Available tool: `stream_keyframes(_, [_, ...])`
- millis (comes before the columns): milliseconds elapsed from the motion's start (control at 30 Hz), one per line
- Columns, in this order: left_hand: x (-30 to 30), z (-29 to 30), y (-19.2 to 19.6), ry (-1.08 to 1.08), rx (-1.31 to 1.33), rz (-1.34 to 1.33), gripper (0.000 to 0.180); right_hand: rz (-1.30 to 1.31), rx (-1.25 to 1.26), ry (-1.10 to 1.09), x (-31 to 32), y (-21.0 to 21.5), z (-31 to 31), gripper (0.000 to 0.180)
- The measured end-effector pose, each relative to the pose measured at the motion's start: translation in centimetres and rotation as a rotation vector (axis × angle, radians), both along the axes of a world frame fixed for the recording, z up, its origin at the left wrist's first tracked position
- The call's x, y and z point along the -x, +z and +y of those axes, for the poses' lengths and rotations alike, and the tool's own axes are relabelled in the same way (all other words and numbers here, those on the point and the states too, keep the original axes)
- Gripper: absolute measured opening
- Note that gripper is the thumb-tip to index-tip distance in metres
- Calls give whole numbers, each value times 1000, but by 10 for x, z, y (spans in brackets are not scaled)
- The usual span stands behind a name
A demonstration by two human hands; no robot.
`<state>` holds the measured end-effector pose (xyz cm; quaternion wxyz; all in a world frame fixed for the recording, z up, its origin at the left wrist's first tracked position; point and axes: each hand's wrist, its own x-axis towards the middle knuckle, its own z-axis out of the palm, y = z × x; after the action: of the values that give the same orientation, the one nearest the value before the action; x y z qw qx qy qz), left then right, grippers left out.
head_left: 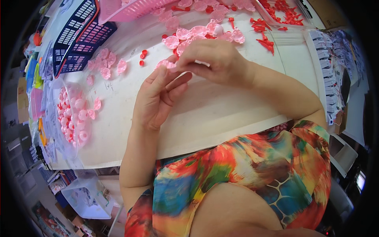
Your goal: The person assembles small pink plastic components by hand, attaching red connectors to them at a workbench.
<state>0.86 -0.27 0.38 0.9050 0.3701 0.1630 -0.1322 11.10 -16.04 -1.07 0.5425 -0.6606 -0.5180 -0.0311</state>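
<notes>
A small pink plastic piece is pinched between the thumb and fingers of my left hand, above the white table. My right hand reaches across from the right, its thumb and fingertips closed at the same piece; whether they hold a second small part is hidden. Just beyond my hands lies a loose heap of pink shell-shaped pieces with red bits among them. Two small red ring-like parts rest on the table left of my left hand.
At the left edge a clear bag holds pink and red balls. A dark blue basket and a pink basket stand at the back left. Red parts fill a clear tray at the back right. Stacked white bundles line the right edge.
</notes>
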Motion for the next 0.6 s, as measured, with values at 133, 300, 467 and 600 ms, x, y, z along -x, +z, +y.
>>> stream_keyframes(133, [1, -3, -5, 103, -8, -52, 37, -327, 30, -80, 0, -2, 0, 10])
stream_keyframes(300, [-5, 1, -3, 236, -108, -92, 36, -398, 165, -135, -5, 9, -2, 9])
stream_keyframes(467, [-8, 29, -8, 310, -71, -194, 38, -145, 191, -355, -43, 22, -7, 13])
stream_keyframes(600, [-11, 33, -7, 342, -71, -177, 35, -83, 441, -314, -61, 22, 12, 20])
